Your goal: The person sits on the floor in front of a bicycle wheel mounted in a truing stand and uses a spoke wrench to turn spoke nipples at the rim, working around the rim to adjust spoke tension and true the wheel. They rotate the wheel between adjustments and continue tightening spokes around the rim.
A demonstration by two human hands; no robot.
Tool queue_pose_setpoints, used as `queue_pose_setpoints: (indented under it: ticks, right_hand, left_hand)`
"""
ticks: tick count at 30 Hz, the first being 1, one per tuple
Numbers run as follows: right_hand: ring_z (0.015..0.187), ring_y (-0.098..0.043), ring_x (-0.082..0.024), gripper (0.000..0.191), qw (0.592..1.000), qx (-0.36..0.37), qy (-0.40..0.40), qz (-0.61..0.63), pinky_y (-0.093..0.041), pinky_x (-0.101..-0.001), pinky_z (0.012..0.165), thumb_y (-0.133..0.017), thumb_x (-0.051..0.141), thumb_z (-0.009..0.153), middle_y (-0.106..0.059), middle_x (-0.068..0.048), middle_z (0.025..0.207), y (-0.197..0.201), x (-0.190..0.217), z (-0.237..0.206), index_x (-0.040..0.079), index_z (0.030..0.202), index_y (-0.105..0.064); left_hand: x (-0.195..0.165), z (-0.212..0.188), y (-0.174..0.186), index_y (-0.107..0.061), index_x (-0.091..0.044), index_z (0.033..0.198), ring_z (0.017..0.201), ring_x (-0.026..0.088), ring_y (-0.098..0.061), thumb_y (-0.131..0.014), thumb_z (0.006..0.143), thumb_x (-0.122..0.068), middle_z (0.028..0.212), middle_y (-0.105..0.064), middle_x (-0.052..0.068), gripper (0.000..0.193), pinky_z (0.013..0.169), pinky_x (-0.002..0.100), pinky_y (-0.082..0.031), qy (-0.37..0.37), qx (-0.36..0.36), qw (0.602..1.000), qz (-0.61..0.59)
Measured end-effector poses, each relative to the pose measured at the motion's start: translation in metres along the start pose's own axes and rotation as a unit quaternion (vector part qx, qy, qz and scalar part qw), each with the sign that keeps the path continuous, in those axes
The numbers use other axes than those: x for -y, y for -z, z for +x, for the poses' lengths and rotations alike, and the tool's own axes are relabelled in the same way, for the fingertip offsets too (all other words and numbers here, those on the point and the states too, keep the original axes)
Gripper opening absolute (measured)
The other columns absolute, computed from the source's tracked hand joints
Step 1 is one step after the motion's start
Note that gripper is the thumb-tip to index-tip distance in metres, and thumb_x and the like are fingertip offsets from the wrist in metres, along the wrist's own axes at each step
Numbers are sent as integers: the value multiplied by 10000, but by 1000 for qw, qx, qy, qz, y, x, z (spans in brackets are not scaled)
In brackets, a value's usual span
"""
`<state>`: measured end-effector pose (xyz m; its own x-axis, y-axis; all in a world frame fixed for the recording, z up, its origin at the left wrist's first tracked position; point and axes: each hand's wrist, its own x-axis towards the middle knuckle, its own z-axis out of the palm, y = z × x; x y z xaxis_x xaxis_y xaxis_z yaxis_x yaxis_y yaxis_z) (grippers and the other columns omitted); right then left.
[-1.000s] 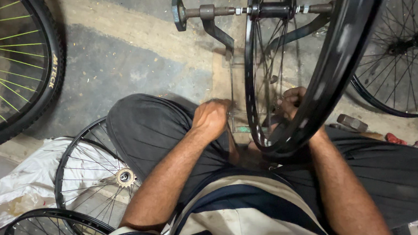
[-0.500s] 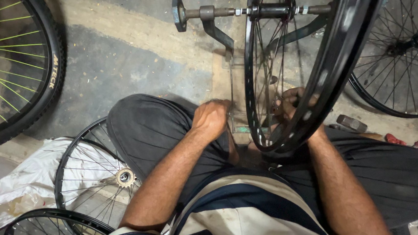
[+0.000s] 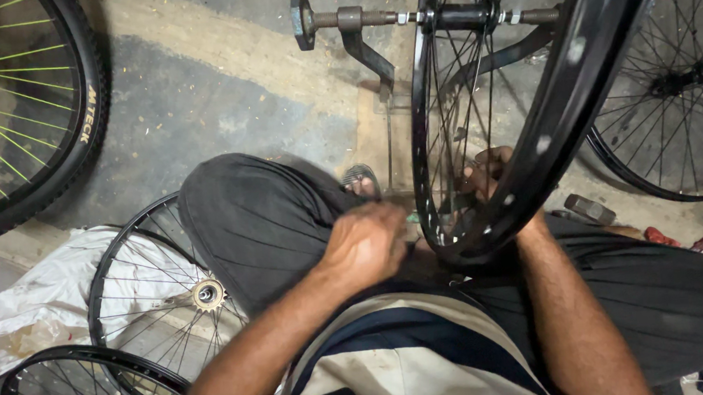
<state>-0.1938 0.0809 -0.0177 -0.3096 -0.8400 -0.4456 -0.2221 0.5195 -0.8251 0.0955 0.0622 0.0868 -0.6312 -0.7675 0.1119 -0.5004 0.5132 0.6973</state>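
A black spoked bicycle wheel rim (image 3: 575,99) stands upright in a metal truing stand (image 3: 357,36), its axle held across the top. My left hand (image 3: 367,242) is closed at the rim's lower left edge, pinching a small green-handled tool (image 3: 411,216) against the spokes. On the far side of the spokes, my right hand (image 3: 490,171) grips the rim's lower part, half hidden by the rim. I sit cross-legged in dark trousers, with the wheel between my knees.
A tyred wheel with yellow-green spokes (image 3: 24,113) leans at top left. Two bare spoked wheels (image 3: 160,293) lie on a white cloth (image 3: 37,302) at the lower left. Another black wheel (image 3: 674,92) stands at right. Small tools (image 3: 590,208) lie on the concrete floor.
My left hand has shifted slightly lower along the rim's bottom edge. The wheel and stand stay in place.
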Motion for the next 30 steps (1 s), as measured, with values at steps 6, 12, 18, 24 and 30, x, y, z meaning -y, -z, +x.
queue_pose_setpoints:
  ticks: [6,12,18,24,30]
  right_hand:
    - [699,-577,-118,259,998,-6,69,-1,-474,-281,585,-731,132,931,-609,-10,872,-1,-10,3,44,1148,-619]
    - [655,-551,-120,287,999,-4,32,25,-456,-282,561,-738,165,941,-599,-17,813,-1,-8,-2,45,1143,-573]
    - [701,-577,-93,276,995,-1,77,65,-487,-267,595,-750,122,928,-620,10,864,-9,-7,0,41,1141,-595]
    - [672,-630,-87,250,999,-5,0,53,-493,-269,560,-745,138,928,-647,-6,807,-10,-2,0,66,1111,-591]
    - [672,-608,-96,253,998,-18,50,45,-485,-276,556,-737,121,925,-637,-19,846,-12,-3,1,51,1117,-588]
  left_hand:
    - [-20,-8,-6,-705,-40,1079,825,306,-680,-803,850,-234,923,-682,122,316,775,437,-551,-93,-65,994,8]
    - [-35,-3,14,-709,-29,1046,747,252,-646,-845,846,-219,848,-650,83,307,695,384,-517,-148,-118,982,0]
    - [-48,-1,33,-692,-21,1017,725,231,-616,-879,865,-168,844,-635,73,282,655,353,-471,-206,-180,961,-39]
    - [-22,-4,8,-689,-43,992,769,266,-636,-796,872,-191,831,-625,86,220,706,409,-500,-152,-75,985,35]
    - [-16,-16,-12,-704,-20,1076,778,260,-638,-773,877,-195,860,-649,91,274,708,401,-504,-132,-97,985,49]
